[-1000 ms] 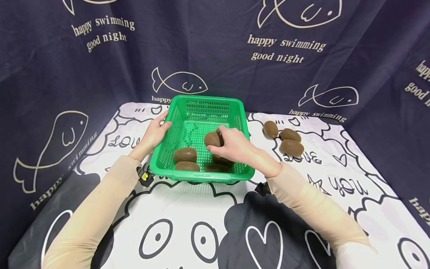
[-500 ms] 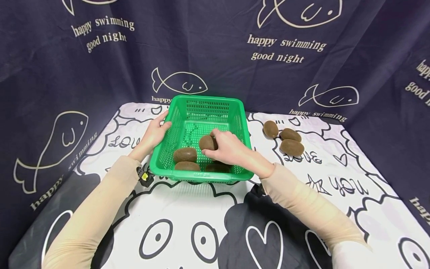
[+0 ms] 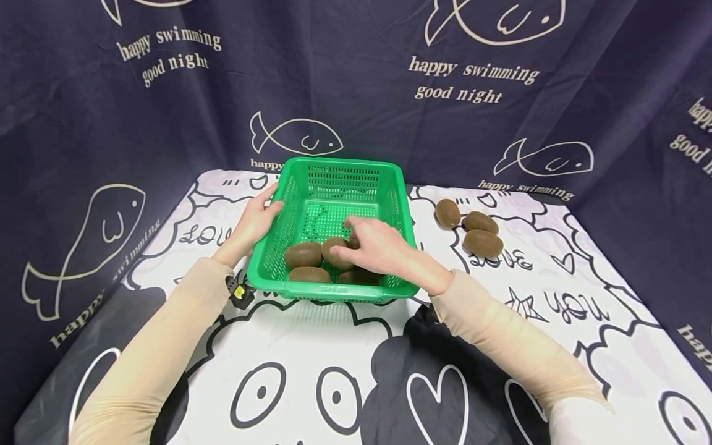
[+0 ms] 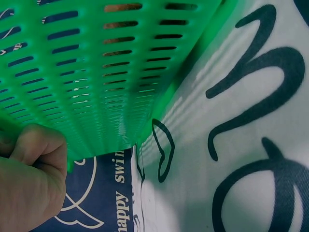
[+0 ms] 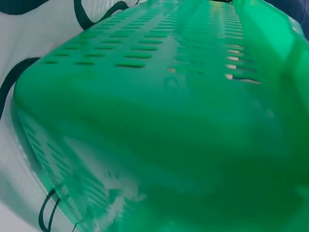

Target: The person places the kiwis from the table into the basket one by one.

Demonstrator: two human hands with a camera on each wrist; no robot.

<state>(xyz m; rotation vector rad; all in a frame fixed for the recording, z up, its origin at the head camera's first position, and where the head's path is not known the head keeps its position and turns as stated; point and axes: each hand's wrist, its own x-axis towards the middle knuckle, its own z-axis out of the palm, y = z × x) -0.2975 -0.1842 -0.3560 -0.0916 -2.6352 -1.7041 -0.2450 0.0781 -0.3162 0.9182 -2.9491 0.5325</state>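
A green plastic basket (image 3: 342,162) with slotted walls stands on the table, several brown kiwis lying toward its near side. My left hand (image 3: 258,217) grips its left rim; in the left wrist view the curled fingers (image 4: 41,150) show at the basket wall (image 4: 91,104). Inside the basket, my right hand (image 3: 378,247) has its thumb over one kiwi (image 3: 332,252), its fingers spread away from that fruit. Another kiwi (image 3: 304,254) lies just left of it. The right hand partly covers further kiwis, and the basket wall (image 5: 159,116) hides that hand in the right wrist view.
To the right of the basket, three kiwis (image 3: 483,243) lie close together on the patterned white cloth (image 3: 300,346). Behind the table hangs a dark blue curtain (image 3: 356,74) with fish drawings. Black wrist gear (image 3: 240,292) sits under the left wrist.
The right hand has moved left and lowered its kiwi beside the others in the basket, and its fingers have come away from it. The left hand has stayed at the rim.
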